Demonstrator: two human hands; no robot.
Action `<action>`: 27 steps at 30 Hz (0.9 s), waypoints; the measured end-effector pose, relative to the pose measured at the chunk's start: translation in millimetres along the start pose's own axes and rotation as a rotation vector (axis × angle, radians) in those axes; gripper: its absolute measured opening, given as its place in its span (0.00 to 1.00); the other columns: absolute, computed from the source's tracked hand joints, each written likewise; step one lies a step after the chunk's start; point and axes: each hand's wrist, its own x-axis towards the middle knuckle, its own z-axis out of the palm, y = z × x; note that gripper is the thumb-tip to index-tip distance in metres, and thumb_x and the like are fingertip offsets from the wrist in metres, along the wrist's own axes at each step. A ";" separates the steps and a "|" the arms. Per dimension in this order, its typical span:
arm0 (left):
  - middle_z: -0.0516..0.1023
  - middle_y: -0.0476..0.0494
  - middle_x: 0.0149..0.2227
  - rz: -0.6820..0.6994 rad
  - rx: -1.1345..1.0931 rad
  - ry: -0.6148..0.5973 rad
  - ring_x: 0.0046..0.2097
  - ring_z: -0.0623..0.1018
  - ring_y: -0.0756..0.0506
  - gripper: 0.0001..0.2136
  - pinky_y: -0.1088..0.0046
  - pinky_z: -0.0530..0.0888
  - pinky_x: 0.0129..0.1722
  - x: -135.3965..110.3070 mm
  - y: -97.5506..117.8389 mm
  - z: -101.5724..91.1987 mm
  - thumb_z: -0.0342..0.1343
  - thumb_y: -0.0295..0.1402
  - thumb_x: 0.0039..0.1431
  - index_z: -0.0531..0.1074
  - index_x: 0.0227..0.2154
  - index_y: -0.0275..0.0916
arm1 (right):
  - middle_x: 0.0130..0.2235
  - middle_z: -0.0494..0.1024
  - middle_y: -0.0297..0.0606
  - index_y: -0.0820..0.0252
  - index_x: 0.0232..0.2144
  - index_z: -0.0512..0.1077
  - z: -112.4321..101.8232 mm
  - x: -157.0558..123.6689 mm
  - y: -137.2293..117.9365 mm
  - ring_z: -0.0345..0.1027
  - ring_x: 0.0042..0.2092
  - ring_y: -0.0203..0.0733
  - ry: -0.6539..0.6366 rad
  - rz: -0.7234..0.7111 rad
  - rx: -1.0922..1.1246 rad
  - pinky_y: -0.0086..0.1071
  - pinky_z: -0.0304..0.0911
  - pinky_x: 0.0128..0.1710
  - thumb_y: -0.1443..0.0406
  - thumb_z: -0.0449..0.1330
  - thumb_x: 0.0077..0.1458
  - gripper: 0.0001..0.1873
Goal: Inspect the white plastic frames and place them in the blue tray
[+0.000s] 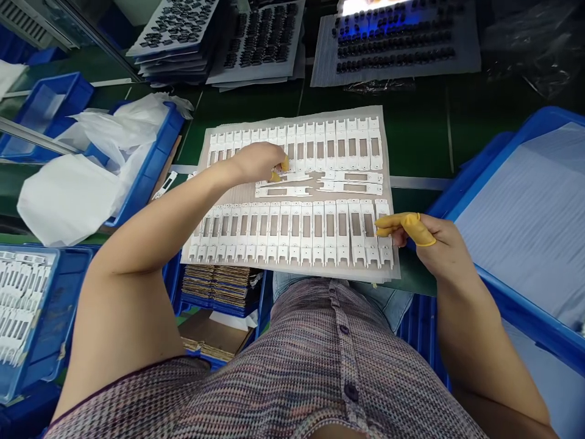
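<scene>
Dim tabletop, white parts brightly lit. White glare and blue glow at top edge, over black parts. Wide-angle stretch toward edges; clear plastic upper right murky, soft.

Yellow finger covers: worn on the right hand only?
No, yellow finger covers show on the right hand and also at the fingertips of the left hand.

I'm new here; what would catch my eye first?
Probably the rows of white slotted parts on a pale sheet mid-picture, with the left hand over them and the right hand at the lower row's right end. Next, the yellow finger covers on both hands, then the bright glow at the top, right of centre.
</scene>
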 end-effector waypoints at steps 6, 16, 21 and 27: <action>0.81 0.45 0.35 0.043 -0.083 -0.054 0.35 0.76 0.45 0.08 0.66 0.71 0.42 -3.0 5.5 7.4 0.61 0.35 0.51 0.80 0.34 0.41 | 0.27 0.75 0.43 0.58 0.17 0.71 -6.3 -7.9 6.8 0.70 0.31 0.42 0.054 0.039 -0.038 0.38 0.65 0.32 0.33 0.61 0.53 0.37; 0.82 0.40 0.42 -0.013 -0.018 -0.150 0.40 0.79 0.40 0.12 0.66 0.72 0.41 -10.1 23.0 -4.4 0.54 0.39 0.56 0.78 0.37 0.41 | 0.25 0.73 0.38 0.54 0.19 0.72 -18.6 -21.1 20.8 0.64 0.28 0.39 0.118 0.053 0.007 0.38 0.65 0.32 0.33 0.62 0.53 0.33; 0.82 0.47 0.39 -0.052 0.018 -0.136 0.38 0.78 0.42 0.11 0.68 0.71 0.40 -19.7 53.0 -12.8 0.55 0.41 0.58 0.76 0.38 0.43 | 0.26 0.75 0.38 0.54 0.30 0.79 -59.5 -45.7 28.0 0.69 0.31 0.42 0.358 0.052 0.012 0.38 0.66 0.33 0.34 0.63 0.53 0.31; 0.80 0.76 0.26 -0.153 0.122 -0.195 0.36 0.81 0.40 0.12 0.64 0.72 0.35 -19.0 30.2 -0.5 0.50 0.47 0.58 0.79 0.27 0.67 | 0.32 0.79 0.38 0.60 0.35 0.78 -207.4 -104.9 84.5 0.68 0.29 0.34 0.820 0.253 -0.289 0.33 0.65 0.32 0.47 0.67 0.56 0.22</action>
